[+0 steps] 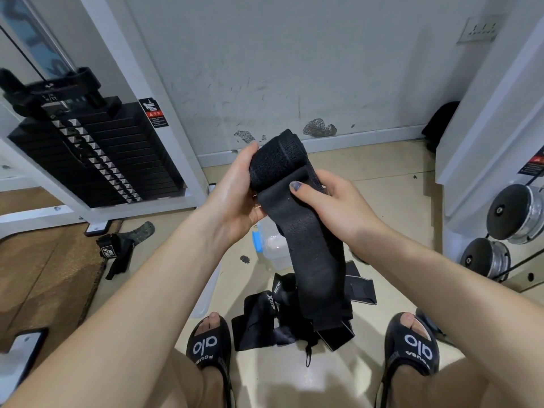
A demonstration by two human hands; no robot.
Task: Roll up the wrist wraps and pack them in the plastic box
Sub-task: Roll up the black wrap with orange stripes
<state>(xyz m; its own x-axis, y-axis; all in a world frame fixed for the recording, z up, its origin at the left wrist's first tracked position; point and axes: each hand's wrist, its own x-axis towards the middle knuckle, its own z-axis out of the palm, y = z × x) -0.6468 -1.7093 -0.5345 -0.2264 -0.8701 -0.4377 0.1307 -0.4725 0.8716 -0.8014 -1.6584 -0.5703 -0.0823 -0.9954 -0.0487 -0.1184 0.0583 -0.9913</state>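
The left hand point(235, 195) is cupping the rolled end of a black wrap point(276, 166), fingers curled behind the roll. The right hand point(329, 201) is gripping the same wrap just below the roll, thumb pressing flat on the band and fingers curled behind it. Both hands are holding it in the air above the floor point(382, 178), and the unrolled tail is hanging down between the knees.

Handling, as judged: the wrap is looking light, soft and elastic, with a rough hook-and-loop patch on the roll's outer face. It is likely springing open if released, so tension on the tail is advisable. Best hold: the roll's two side edges with one hand, the flat band close to the roll with the other.

The box point(273, 248), clear plastic with a blue latch, is standing on the floor below the hands, partly hidden by the tail. Its contents cannot be determined. A pile point(265, 316) of loose black wraps is lying on the floor between the feet, near the box. A further strap point(116, 251) is lying well apart to the left.
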